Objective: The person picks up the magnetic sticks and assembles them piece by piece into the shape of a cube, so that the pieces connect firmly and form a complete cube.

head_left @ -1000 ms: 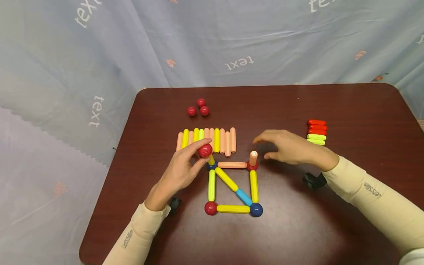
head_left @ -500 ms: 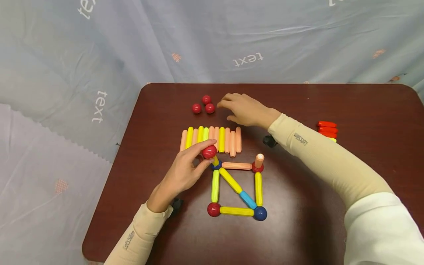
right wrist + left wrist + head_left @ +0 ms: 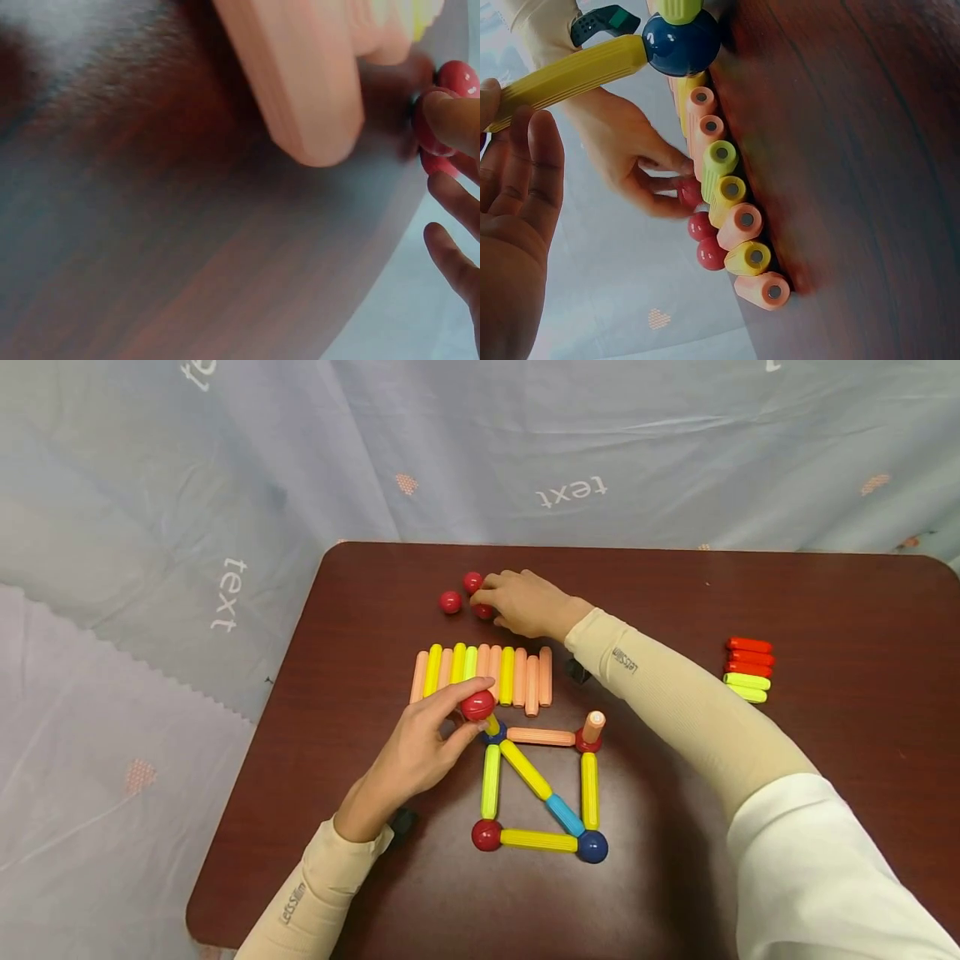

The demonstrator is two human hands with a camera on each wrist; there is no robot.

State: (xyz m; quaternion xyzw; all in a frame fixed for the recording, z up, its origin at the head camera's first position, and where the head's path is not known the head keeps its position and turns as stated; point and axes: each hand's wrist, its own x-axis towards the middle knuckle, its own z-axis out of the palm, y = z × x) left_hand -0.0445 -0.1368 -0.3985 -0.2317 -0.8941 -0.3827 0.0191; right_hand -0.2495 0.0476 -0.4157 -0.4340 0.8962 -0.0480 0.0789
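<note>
My left hand [image 3: 420, 739] pinches a red ball [image 3: 477, 705] between thumb and fingers. This ball sits atop a yellow rod [image 3: 577, 75], which rises from a blue ball [image 3: 682, 43] at the back left corner of a square made of rods and balls. At the back of the table, my right hand [image 3: 528, 603] has its thumb and fingers around another red ball [image 3: 429, 135], which is partly hidden by them. Two more red balls, one farther back [image 3: 472, 582] and one to the left [image 3: 451, 602], lie beside it.
Peach, yellow and lime rods [image 3: 507, 677] lie in a row behind the square. An upright peach rod [image 3: 593, 725] stands on its back right red ball [image 3: 588, 743]. Short red rods [image 3: 750, 657] and lime rods [image 3: 747, 682] lie at the right. A curtain hangs behind the table [image 3: 645, 910].
My right hand has moved left and back from beside the square to the loose red balls and taken hold of one. The left hand has kept its grip at the rod's top.
</note>
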